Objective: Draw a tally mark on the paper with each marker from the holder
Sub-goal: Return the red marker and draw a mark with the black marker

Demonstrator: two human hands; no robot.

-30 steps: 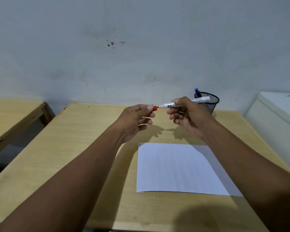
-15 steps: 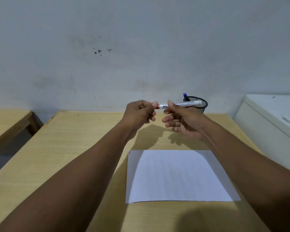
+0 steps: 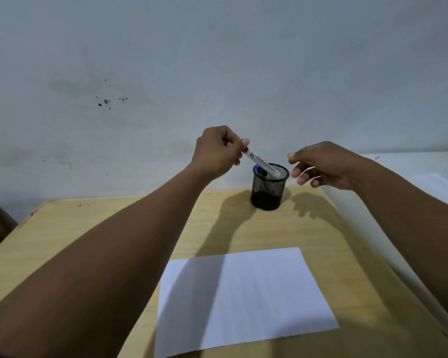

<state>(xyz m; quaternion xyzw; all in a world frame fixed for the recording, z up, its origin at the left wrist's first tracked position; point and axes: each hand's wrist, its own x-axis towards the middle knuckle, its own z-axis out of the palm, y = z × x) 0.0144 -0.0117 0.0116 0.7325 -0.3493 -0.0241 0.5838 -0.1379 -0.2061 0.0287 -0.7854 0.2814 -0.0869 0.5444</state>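
A black wire-mesh holder (image 3: 269,188) stands upright near the far edge of the wooden counter (image 3: 114,228), close to the wall. Two capped markers show inside it, their tops leaning at the left inner rim: a blue marker (image 3: 257,167) and, touching it, a dark-capped marker (image 3: 264,173) whose colour cannot be told. A third, the white-barrelled red marker (image 3: 261,164), slants down to the right with its lower end over the holder's mouth at the far right rim; whether that end rests on the rim or hangs just above it cannot be told.

The left hand (image 3: 217,153) is clenched on the red marker's upper, red-capped end, pinching it between thumb and forefinger. The right hand (image 3: 321,165) is released and holds nothing; its fingers (image 3: 299,173) are loosely curled, just right of the holder and clear of it.

One sheet of white paper (image 3: 246,298) lies flat on the counter nearer the person, well apart from the holder, partly under the left arm's shadow. Any marks on it are too faint to make out.

Count: one holder, three markers, one sheet.
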